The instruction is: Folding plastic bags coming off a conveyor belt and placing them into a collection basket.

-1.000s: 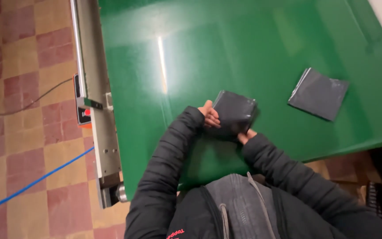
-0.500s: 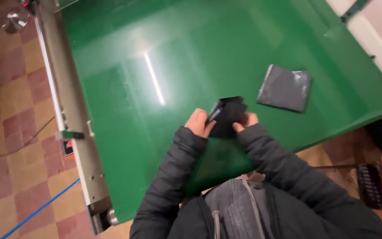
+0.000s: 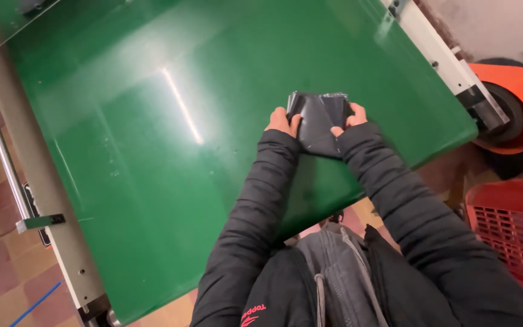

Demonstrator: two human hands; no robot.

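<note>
Hands point(image 3: 317, 123) gripping dark packet point(image 3: 319, 124) near belt edge point(image 3: 449, 142)

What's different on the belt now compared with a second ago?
The second dark plastic bag that lay flat to the right no longer shows. The dark bag in the hands sits further right, near the belt's far edge. An orange roller and red crate have come into view. Unchanged: left hand and right hand both grip the bag over the green belt.
</note>
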